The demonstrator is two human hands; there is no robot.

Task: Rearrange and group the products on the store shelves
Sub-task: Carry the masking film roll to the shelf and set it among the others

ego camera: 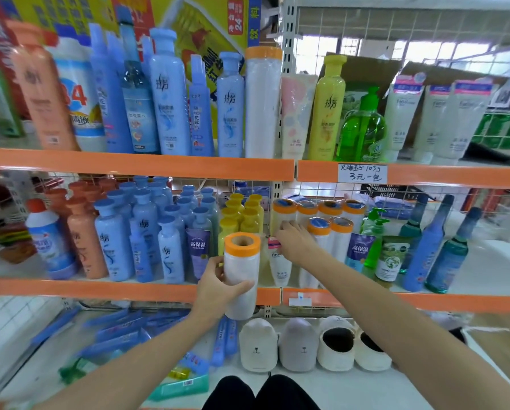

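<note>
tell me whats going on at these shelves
A person is sorting products on the middle shelf. The left hand grips a white roll with an orange top, held in front of the shelf edge. The right hand reaches in to a white tube, beside a cluster of matching rolls. One more such roll stands on the shelf above.

Shop: stocked orange shelves [135, 165], handwritten price tag [362, 173].
</note>
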